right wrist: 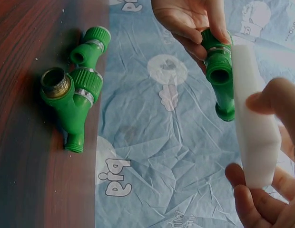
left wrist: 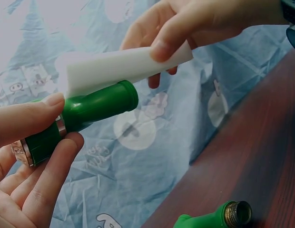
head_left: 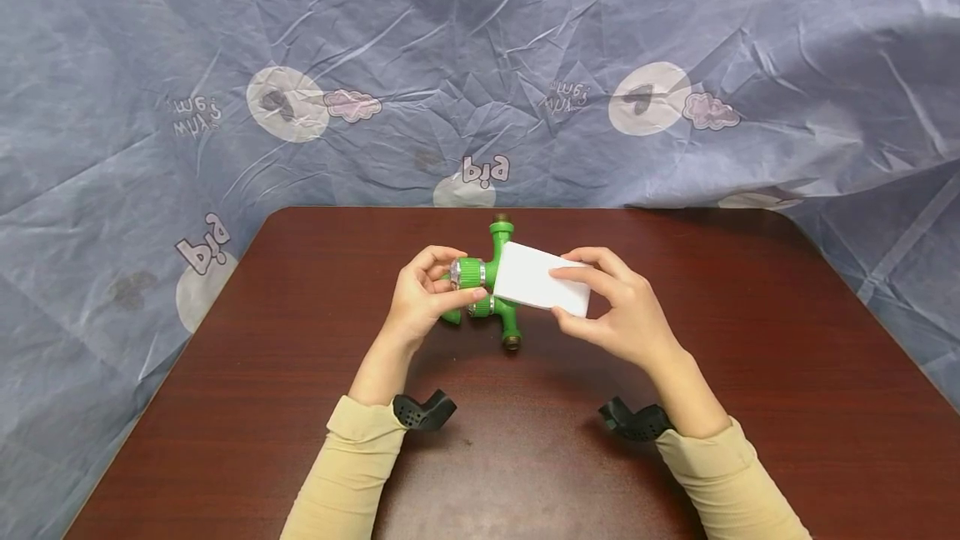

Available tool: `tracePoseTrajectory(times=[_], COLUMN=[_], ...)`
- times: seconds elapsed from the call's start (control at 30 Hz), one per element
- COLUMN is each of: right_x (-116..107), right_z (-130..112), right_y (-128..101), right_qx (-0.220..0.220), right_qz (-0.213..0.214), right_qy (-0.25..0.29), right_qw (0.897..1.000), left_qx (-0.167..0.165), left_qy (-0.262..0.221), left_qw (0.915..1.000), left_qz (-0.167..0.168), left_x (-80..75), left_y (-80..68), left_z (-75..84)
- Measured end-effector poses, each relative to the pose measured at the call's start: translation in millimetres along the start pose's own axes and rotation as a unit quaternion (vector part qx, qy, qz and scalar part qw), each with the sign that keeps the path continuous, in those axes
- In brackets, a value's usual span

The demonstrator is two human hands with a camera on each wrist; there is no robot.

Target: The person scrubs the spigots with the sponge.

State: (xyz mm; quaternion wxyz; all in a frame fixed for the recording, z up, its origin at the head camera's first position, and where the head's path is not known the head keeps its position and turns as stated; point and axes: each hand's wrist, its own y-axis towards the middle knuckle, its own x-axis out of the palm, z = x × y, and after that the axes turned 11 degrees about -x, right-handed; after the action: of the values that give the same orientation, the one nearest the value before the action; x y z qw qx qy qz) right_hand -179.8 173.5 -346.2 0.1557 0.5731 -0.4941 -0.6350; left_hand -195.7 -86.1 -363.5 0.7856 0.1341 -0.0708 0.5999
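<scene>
My left hand (head_left: 427,294) grips a green pipe valve (head_left: 469,272) by its ribbed collar, thumb on one side and fingers on the other. In the left wrist view its smooth green outlet ends in a raised ring. A white sponge block (head_left: 536,277) is pinched between the thumb and fingers of my right hand (head_left: 615,307). One end of the sponge lies against the valve's body, hiding part of it in the head view. Both are held above the table.
On the brown table (head_left: 300,340) lie two more green valves, one with a brass threaded end (right wrist: 76,104) and a smaller one (right wrist: 90,50) beside it. A blue-grey printed cloth (head_left: 480,65) hangs behind the table's far edge.
</scene>
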Motion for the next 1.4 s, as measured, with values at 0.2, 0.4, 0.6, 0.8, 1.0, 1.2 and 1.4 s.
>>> tracePoseTrajectory(times=[0.2,0.4,0.6,0.8,1.0,1.2,1.4], right_x=[-1.1,-0.1,-1.1,-0.1,1.8,5.3,10.7], right_z=[1.3,-0.2,-0.4,-1.0,-3.2,-8.6,-12.9], right_y=[-0.5,0.6,1.9,2.4,2.6,2.8,3.1], right_qx=[0.027,0.002,-0.012,-0.005,0.013,0.034,0.017], right_qz=[0.027,0.001,-0.01,-0.004,0.003,0.003,0.001], right_qy=[-0.017,0.018,0.04,0.032,0.026,0.04,0.045], right_qw=[0.999,1.0,0.999,0.999,1.0,0.999,0.999], left_qx=[0.001,0.001,-0.003,-0.01,-0.01,-0.009,-0.012], left_qy=[-0.012,-0.017,-0.026,-0.024,-0.019,-0.02,0.005], left_qw=[0.9999,0.9998,0.9995,0.9997,0.9993,0.9987,0.9986], left_qz=[0.006,0.007,0.016,0.0,-0.032,-0.045,-0.052], left_x=[-1.3,-2.5,-2.7,-0.7,3.9,7.8,12.5], left_y=[-0.4,0.4,1.0,0.9,-0.1,-0.3,0.2], left_z=[0.8,-0.6,-1.8,-2.5,-3.1,-4.8,-8.1])
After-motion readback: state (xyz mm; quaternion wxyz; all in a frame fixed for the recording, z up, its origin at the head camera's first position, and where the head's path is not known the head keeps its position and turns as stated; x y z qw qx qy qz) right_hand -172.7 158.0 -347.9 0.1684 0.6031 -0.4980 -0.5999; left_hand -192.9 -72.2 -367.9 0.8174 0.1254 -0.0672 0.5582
